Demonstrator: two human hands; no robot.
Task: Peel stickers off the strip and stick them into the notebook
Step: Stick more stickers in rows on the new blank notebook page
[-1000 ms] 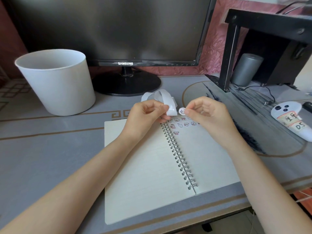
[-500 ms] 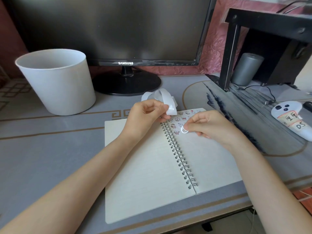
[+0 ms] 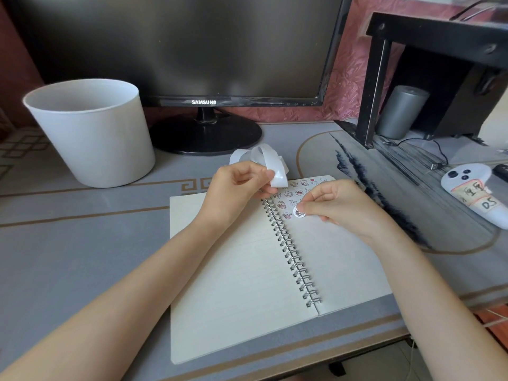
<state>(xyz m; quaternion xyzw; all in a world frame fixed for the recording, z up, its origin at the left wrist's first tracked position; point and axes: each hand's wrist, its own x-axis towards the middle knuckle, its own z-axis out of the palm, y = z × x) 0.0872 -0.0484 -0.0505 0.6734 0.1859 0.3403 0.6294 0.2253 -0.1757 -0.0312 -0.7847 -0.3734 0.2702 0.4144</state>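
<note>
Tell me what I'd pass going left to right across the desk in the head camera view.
White bin → left hand holding the sticker strip → right hand pinching a round sticker at the notebook page → white controller.

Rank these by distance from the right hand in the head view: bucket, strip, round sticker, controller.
1. round sticker, in the right hand's fingers, on the notebook.
2. strip, just left, in the left hand.
3. controller, to the right on the desk.
4. bucket, far left.
</note>
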